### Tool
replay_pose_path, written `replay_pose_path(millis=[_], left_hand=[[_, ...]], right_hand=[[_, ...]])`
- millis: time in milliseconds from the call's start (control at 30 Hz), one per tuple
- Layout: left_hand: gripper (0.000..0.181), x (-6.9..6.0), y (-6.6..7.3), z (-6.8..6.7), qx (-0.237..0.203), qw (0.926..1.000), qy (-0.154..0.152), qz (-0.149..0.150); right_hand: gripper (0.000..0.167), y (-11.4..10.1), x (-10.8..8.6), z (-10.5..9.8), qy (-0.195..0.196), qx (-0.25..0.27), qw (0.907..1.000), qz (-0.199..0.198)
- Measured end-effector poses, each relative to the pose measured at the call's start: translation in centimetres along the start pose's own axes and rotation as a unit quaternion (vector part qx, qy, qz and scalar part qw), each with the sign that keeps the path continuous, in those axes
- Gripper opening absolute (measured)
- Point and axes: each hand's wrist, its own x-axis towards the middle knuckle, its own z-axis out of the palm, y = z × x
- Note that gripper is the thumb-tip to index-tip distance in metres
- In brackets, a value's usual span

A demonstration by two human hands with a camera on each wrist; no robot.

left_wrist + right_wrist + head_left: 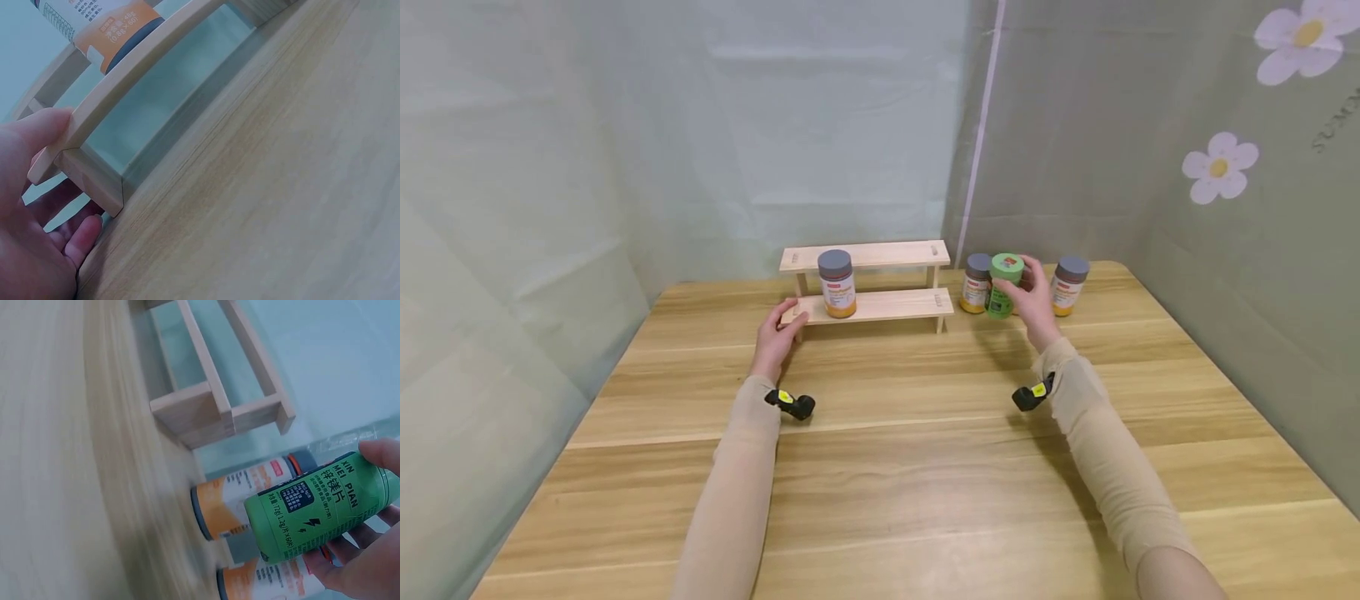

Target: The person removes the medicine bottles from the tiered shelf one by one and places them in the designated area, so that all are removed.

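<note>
A two-step wooden shelf (898,305) stands at the back of the table. My left hand (772,342) grips the left end of its lower step, the thumb on top and the fingers around the leg in the left wrist view. On that step a grey-lidded supplement bottle (838,293) with a white and orange label stands upright. My right hand (1037,305) holds a green supplement bottle (319,509) to the right of the shelf. In the right wrist view this bottle is tilted, in front of two white and orange bottles, one of them this bottle (228,500).
Right of the shelf stand a grey-lidded bottle (975,287) and, farther right, another grey-lidded bottle (1069,287). Something orange shows partly behind the green bottle. Fabric curtains (850,125) hang behind and beside the wooden table (887,500).
</note>
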Motion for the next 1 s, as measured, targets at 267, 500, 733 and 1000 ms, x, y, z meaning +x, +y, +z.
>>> replay_pose_path(millis=[267, 500, 733, 1000], left_hand=[[0.054, 0.1, -0.3, 0.0, 0.001, 1.0, 0.0, -0.002], [0.053, 0.0, -0.2, 0.1, 0.006, 1.0, 0.0, 0.002], [0.053, 0.0, -0.1, 0.2, 0.009, 1.0, 0.0, 0.002], [0.054, 0.1, 0.0, 0.1, 0.01, 0.9999, -0.001, 0.003]], right_hand=[[0.061, 1.0, 0.1, -1.1, 0.024, -0.01, 0.9997, 0.0], [0.064, 1.4, -0.2, -2.3, 0.027, -0.024, 0.9993, 0.013], [0.065, 1.8, -0.5, -3.5, 0.017, -0.041, 0.9989, 0.017], [0.064, 2.0, -0.7, -4.5, 0.025, -0.037, 0.9988, 0.021]])
